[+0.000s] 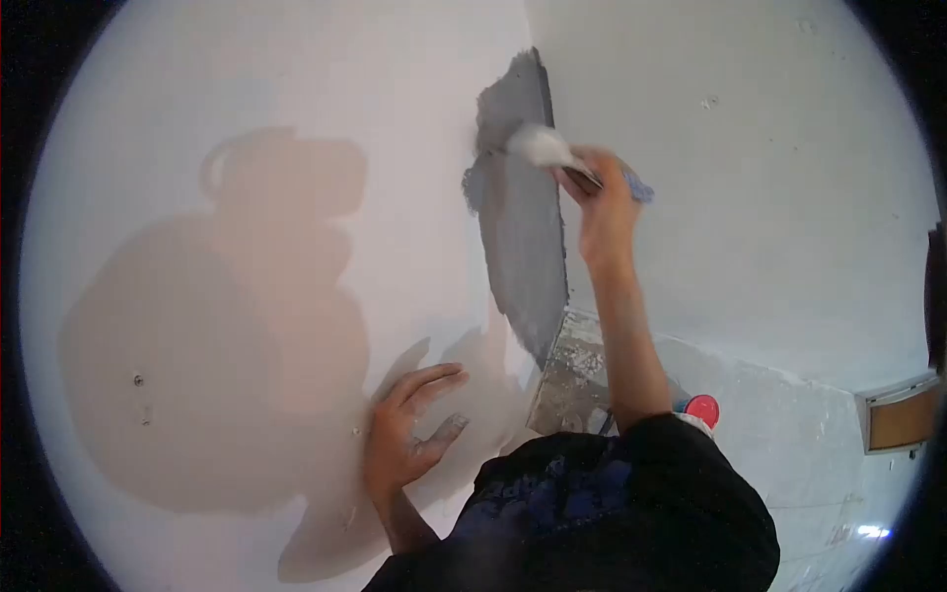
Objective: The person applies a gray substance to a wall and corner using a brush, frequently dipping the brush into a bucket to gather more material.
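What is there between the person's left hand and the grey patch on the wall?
The head view shows only pale wall, partly shadowed, between the left hand and the grey patch; no object is in that stretch.

Black shirt [681, 503], dark-blue print [552, 498]

Faint lettering [513, 487] across front of black shirt [681, 503], too dim and blurred to read
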`<action>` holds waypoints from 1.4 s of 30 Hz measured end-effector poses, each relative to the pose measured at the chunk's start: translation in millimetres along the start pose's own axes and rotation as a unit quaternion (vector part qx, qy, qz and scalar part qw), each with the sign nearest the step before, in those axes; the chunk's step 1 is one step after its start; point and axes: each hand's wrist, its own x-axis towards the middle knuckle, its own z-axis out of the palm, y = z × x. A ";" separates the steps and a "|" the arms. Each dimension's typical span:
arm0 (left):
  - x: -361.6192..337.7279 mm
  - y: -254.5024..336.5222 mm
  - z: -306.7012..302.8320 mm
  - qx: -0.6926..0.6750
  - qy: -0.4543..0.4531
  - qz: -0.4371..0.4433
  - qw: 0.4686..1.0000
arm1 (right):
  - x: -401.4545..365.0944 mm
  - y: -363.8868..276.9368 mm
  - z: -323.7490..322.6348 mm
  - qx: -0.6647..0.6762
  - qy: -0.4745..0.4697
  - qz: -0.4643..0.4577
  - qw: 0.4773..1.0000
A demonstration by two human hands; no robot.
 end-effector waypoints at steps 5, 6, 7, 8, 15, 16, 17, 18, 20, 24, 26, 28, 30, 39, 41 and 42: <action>2.8 -7.1 3.0 -0.012 0.012 0.019 1.000 | -40.7 12.6 -18.6 -0.005 0.043 0.005 0.999; 1.2 -4.6 0.1 -0.012 0.006 0.011 1.000 | -47.5 21.1 -16.9 0.031 0.055 0.005 0.998; 1.2 -1.8 -1.5 -0.010 0.003 0.005 1.000 | -51.6 29.8 -15.9 0.068 0.064 0.003 0.996; 0.4 -1.0 -0.9 -0.011 0.004 0.002 1.000 | -53.6 40.6 -18.0 0.044 0.049 0.015 0.998; 1.8 -5.7 -1.6 0.016 0.006 0.039 0.999 | -45.1 51.4 -17.6 0.092 0.121 0.051 0.987; 1.9 -5.9 -1.5 0.018 0.006 0.042 0.999 | -39.3 53.2 -17.4 0.122 0.141 0.046 0.981; 0.0 -5.9 -0.5 0.018 0.007 0.043 0.999 | -31.8 52.5 -15.7 0.139 0.121 0.064 0.981; -2.3 -6.1 0.6 0.020 0.006 0.041 0.999 | -21.6 52.1 -11.8 0.158 0.100 0.080 0.979; -3.0 -7.0 2.4 0.026 0.008 0.042 0.999 | -15.6 52.9 -9.6 0.154 0.065 0.098 0.981; -3.2 -10.4 6.7 0.008 0.008 0.037 0.999 | -33.2 73.7 -37.5 0.049 0.075 0.144 0.985; -2.6 -10.0 7.9 0.034 0.012 0.051 0.998 | -42.4 76.3 -49.6 0.034 0.105 0.134 0.985; -5.2 -13.7 8.6 0.014 0.013 0.058 0.998 | -47.3 71.7 -49.0 0.058 0.136 0.080 0.986; -8.0 -15.3 9.7 0.004 0.012 0.062 0.998 | -35.6 68.5 -37.3 0.165 0.117 0.073 0.977; -14.4 -12.4 7.3 -0.015 0.016 0.101 0.995 | -53.8 161.6 -93.8 0.185 0.137 0.147 0.962; -11.2 -16.1 8.0 -0.026 0.011 0.104 0.994 | -67.1 163.9 -120.7 0.156 0.164 0.127 0.966; -10.7 -17.2 8.6 -0.024 0.009 0.105 0.994 | -72.3 163.8 -127.3 0.143 0.175 0.116 0.967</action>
